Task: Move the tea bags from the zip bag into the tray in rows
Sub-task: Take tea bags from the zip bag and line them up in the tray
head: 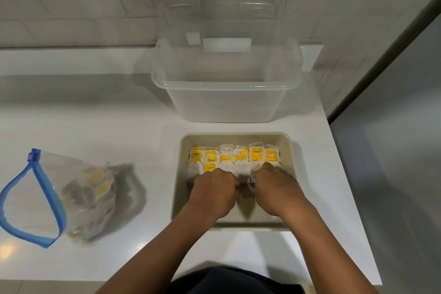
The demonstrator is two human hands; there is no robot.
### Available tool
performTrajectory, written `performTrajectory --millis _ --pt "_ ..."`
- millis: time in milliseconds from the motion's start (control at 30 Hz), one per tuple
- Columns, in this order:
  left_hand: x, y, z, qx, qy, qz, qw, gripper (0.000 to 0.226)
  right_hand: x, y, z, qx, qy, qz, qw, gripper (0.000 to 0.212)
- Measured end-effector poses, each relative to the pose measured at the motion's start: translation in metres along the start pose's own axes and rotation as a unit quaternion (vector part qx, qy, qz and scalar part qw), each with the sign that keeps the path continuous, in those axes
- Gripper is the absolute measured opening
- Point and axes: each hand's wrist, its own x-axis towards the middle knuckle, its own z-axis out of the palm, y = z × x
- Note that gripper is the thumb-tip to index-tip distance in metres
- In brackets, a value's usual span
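A beige tray (292, 150) sits on the white counter before me. Rows of white tea bags with yellow tags (235, 156) fill its far half. Both my hands are inside the tray at the nearest row. My left hand (213, 190) and my right hand (276, 187) have curled fingers that pinch tea bags (243, 170) between them. What the fingertips hold is partly hidden. The clear zip bag (78, 194) with a blue seal lies open to the left, with several tea bags inside.
A large clear plastic tub (226, 83) stands just behind the tray, against the tiled wall. The counter's right edge (343, 174) runs close to the tray, with a grey floor beyond it.
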Motion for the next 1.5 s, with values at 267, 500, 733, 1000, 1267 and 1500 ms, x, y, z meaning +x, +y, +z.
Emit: performTrajectory --millis 267,500,733,1000,1267,1500 --pt "-0.015 -0.002 -0.024 -0.056 0.031 -0.011 0.998 0.028 -0.007 -0.003 -0.006 0.072 0.078 -0.026 0.994 0.023" --pt "-0.066 -0.03 -0.06 -0.209 0.156 -0.085 0.962 0.017 -0.028 -0.052 -0.028 0.285 0.124 -0.134 0.941 0.011" --pt "-0.135 -0.09 -0.089 -0.281 0.244 -0.178 0.911 0.008 -0.04 -0.134 -0.043 0.311 0.104 -0.23 0.916 0.009" --pt "-0.221 -0.167 -0.097 -0.285 0.319 -0.208 0.88 0.007 -0.059 -0.245 -0.036 0.302 0.063 -0.314 0.898 0.01" --pt "-0.256 -0.252 -0.057 -0.165 0.275 -0.294 0.9 0.028 -0.063 -0.337 -0.013 0.314 0.063 -0.304 0.897 0.027" --pt "-0.249 -0.287 -0.038 -0.212 0.203 -0.287 0.912 0.012 -0.004 -0.362 0.018 0.003 -0.043 -0.189 0.981 0.032"
